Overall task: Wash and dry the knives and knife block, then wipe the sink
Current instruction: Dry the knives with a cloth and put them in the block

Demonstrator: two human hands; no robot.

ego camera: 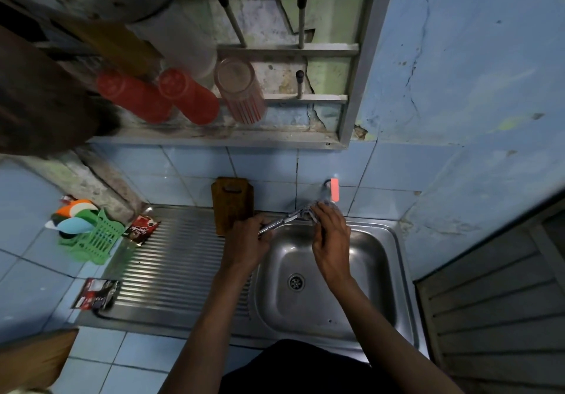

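Observation:
My left hand (248, 240) grips the handle of a metal knife (286, 219) held over the back rim of the steel sink (379, 271). My right hand (331, 234) presses a grey cloth (321, 205) around the knife's blade end, just below the tap with the pink handle (334, 189). The wooden knife block (233, 204) stands upright on the drainboard against the tiled wall, just left of my left hand. I cannot tell whether water is running.
A ribbed steel drainboard (171, 259) lies left of the basin. A green basket (93, 237) holding coloured spoons, plus two sachets (140, 229) (96, 293), sit at its left edge. Above hangs a wall rack with red cups (186, 95) and a clear tumbler (240, 91).

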